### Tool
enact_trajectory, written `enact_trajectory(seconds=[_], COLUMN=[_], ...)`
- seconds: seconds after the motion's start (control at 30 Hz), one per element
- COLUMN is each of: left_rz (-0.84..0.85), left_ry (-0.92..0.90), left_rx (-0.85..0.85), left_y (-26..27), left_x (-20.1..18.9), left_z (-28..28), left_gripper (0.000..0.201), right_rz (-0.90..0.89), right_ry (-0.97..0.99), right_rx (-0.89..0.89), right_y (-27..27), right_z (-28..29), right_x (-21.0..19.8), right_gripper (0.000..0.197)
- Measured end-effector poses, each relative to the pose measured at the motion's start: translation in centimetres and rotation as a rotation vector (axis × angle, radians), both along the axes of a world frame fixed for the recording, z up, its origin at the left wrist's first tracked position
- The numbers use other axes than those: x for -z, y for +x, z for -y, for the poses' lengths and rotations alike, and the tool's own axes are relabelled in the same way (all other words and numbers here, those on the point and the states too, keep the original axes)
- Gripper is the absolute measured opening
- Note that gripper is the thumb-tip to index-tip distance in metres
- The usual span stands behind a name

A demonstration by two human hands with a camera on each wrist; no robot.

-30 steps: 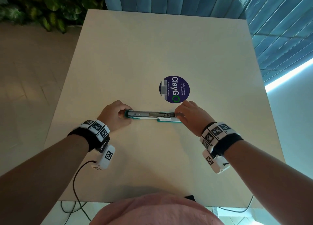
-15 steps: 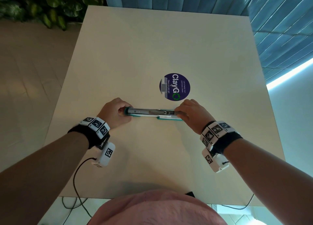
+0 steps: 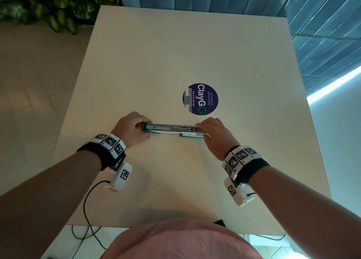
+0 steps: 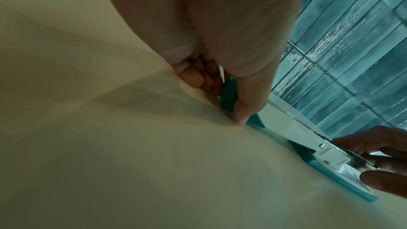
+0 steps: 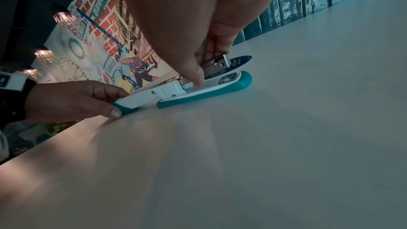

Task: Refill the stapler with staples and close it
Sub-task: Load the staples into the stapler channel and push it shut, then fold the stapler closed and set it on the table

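A teal and white stapler [image 3: 172,129] lies unfolded flat on the cream table [image 3: 175,53], its metal channel facing up. My left hand [image 3: 143,130] grips the teal end of the unfolded cover [image 4: 229,93] between thumb and curled fingers. At the other end my right hand [image 3: 202,131] pinches the metal magazine [image 5: 220,63], which stands tilted up above the teal base [image 5: 220,91]. My right thumb [image 5: 193,74] presses down beside the hinge. I cannot make out any loose staples.
A round purple sticker [image 3: 201,98] is stuck to the table just beyond the stapler. Blue tiled wall [image 3: 322,34] runs along the far and right sides. Plants [image 3: 48,9] stand at the far left. A black cable [image 3: 86,200] hangs off the near edge.
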State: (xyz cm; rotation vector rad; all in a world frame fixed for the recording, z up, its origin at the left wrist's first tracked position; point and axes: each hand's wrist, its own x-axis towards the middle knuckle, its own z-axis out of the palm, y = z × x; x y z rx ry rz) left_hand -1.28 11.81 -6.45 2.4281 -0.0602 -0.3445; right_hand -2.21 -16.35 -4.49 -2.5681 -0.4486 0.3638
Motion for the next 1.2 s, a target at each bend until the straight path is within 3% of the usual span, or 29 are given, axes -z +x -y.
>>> enact_trajectory(seconds=[0.4,0.53,0.73,0.83,0.97,1.2], left_rz=[-0.011,0.020,0.114,0.141,0.142,0.086], left_ry=[0.018,-0.078,-0.178,-0.193,-0.063,0.033], left_rx=[0.042,0.057,0.263,0.329,0.457,0.499], left_y=[0.3,0.7,1.8,2.1,2.1,2.3], left_x=[-0.7,-3.6,-7.6,-6.9,-5.1,-3.5], left_z=[-0.4,-0.3,4.9,8.6,12.6,14.2], left_gripper=[0.032,0.032,0.031,0.031,0.033,0.034], right_rz=[-0.090,-0.101,-0.103,-0.099,-0.111,-0.119], right_ry=[-0.034,-0.022,-0.024,-0.024,-0.012,0.038], right_rx=[0.093,0.101,0.076,0.079,0.117,0.139], right_y=[0.4,0.5,0.4,0.4,0.5,0.6], right_z=[3.2,3.1,3.2,3.2,3.5,3.8], right_x=[0.3,0.5,0.6,0.5,0.8,1.2], right_gripper=[0.031,0.029,0.030,0.030,0.028,0.031])
